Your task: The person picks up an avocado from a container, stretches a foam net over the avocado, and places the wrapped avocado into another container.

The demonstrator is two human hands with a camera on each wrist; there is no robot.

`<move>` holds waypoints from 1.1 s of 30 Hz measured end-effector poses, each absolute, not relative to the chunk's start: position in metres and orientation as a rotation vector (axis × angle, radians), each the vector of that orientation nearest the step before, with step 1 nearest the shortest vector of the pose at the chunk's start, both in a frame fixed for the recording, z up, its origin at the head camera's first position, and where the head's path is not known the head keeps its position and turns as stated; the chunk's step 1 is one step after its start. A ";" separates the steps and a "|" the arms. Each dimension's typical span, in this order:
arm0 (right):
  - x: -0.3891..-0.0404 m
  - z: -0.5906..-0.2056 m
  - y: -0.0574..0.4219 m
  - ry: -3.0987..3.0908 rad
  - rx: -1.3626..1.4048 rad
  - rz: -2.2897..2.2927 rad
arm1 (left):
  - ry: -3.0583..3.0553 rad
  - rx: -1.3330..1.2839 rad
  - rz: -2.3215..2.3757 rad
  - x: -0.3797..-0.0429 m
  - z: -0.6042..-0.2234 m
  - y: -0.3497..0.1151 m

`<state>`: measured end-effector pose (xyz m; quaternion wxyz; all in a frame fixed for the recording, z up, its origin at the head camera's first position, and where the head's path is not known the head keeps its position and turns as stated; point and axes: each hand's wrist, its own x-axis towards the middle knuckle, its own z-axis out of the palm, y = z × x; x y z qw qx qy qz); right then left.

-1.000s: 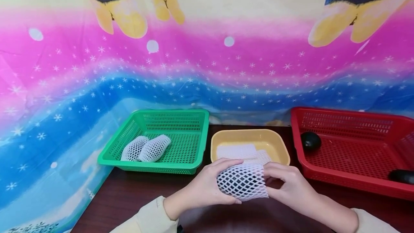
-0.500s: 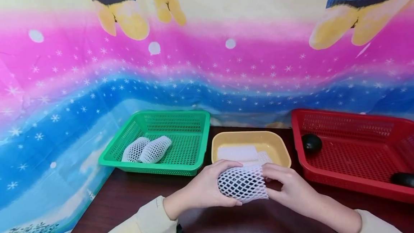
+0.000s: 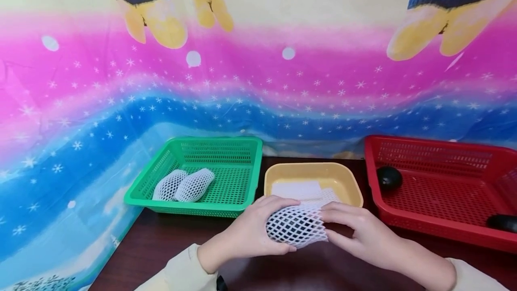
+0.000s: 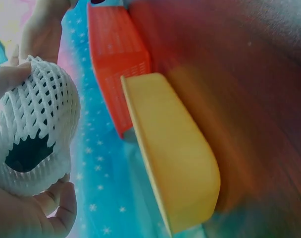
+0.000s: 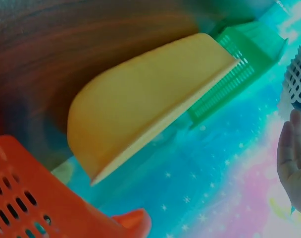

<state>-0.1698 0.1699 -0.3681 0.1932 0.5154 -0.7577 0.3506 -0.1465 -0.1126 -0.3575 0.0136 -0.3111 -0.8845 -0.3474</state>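
Inside the counter's (image 3: pixel 129 259) left edge, foam netting (image 3: pixel 296 226) gripped by left hand (image 3: pixel 252 228) and right hand (image 3: pixel 365 235) could be torn if overstretched.

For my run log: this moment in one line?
left grip: holding netted dark object; right grip: touching net; green basket: two wrapped objects

Out of pale sleeves (image 3: pixel 181 268) at the bottom of the head view, the left hand (image 3: pixel 252 230) curves in a wide grip, fingers above and thumb below, and the right hand (image 3: pixel 363 236) faces it in a pinch, its wrist (image 3: pixel 404 255) fully bare.
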 end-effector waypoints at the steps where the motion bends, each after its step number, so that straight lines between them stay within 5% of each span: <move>1: -0.169 -0.366 0.170 -2.132 1.448 1.001 | -2.736 -0.960 -1.102 -0.147 -0.357 -0.114; 33: -0.168 -0.316 0.238 -2.596 1.025 0.579 | -2.534 -0.314 -1.222 -0.169 -0.337 -0.169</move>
